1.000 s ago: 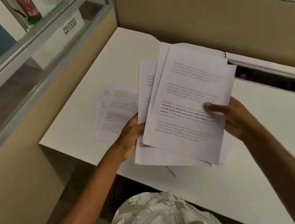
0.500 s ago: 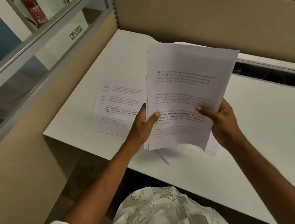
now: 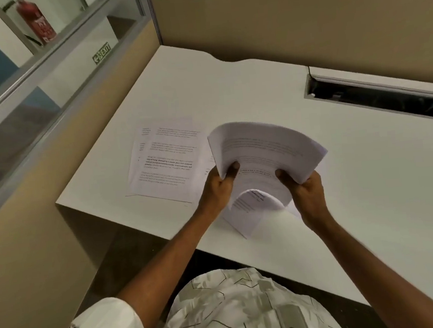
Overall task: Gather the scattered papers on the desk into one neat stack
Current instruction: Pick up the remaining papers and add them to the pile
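A bundle of printed white papers (image 3: 266, 149) is held upright over the white desk (image 3: 230, 92), its top bowed over away from me. My left hand (image 3: 220, 187) grips its left lower edge and my right hand (image 3: 305, 191) grips its right lower edge. The lower sheets (image 3: 250, 208) curl and touch the desk between my hands. Two or three more printed sheets (image 3: 165, 160) lie flat on the desk to the left of my left hand, slightly fanned.
Beige partition walls (image 3: 302, 23) close the desk at the back and left. An open cable slot (image 3: 377, 95) runs along the back right. The desk's front edge (image 3: 126, 218) drops off just below the loose sheets. A fire extinguisher (image 3: 38, 22) stands behind the glass.
The fanned sheets in my hands have been squared into one bundle, brought down onto the desk on its lower edge, and its top now bends over.
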`<state>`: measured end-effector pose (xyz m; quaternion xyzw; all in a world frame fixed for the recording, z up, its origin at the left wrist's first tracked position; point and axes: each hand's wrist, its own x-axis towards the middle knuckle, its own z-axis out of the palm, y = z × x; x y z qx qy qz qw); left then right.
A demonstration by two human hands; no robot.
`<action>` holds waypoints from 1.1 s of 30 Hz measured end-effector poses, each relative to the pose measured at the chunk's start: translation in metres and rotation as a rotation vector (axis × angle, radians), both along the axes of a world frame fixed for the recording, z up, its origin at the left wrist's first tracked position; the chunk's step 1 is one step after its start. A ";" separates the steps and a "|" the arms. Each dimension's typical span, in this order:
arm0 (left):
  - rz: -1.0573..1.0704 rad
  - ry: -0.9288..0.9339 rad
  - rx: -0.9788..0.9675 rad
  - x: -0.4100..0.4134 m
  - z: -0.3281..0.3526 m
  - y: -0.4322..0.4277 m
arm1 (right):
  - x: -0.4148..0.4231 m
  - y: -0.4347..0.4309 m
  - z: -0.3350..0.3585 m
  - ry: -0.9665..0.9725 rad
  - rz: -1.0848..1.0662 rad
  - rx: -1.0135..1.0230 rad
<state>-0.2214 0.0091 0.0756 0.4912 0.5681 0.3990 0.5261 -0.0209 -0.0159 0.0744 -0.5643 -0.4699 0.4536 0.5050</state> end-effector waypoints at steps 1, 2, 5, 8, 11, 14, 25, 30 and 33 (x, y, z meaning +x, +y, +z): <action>0.032 -0.001 0.014 -0.002 0.005 0.000 | 0.000 0.001 0.003 -0.014 -0.018 0.020; 0.053 -0.009 0.034 -0.005 0.009 0.000 | 0.000 0.003 0.007 -0.030 -0.018 0.047; 0.103 -0.058 0.092 -0.027 0.022 0.002 | -0.001 0.010 0.014 -0.122 0.079 0.090; 0.180 -0.194 0.038 -0.058 0.028 0.005 | -0.012 0.018 0.009 -0.118 0.172 -0.026; 0.224 -0.304 -0.078 -0.087 0.023 -0.002 | -0.039 0.021 0.003 -0.069 0.250 -0.138; 0.284 -0.251 -0.140 -0.115 0.004 -0.018 | -0.071 0.023 -0.003 -0.044 0.345 -0.232; 0.556 -0.220 -0.188 -0.264 -0.020 -0.050 | -0.159 0.118 -0.041 -0.027 0.189 -0.472; 0.592 -0.181 -0.238 -0.323 -0.022 -0.056 | -0.199 0.175 -0.061 -0.449 0.077 -0.417; 0.605 -0.152 -0.270 -0.346 -0.025 -0.058 | -0.221 0.199 -0.071 -0.644 0.090 -0.451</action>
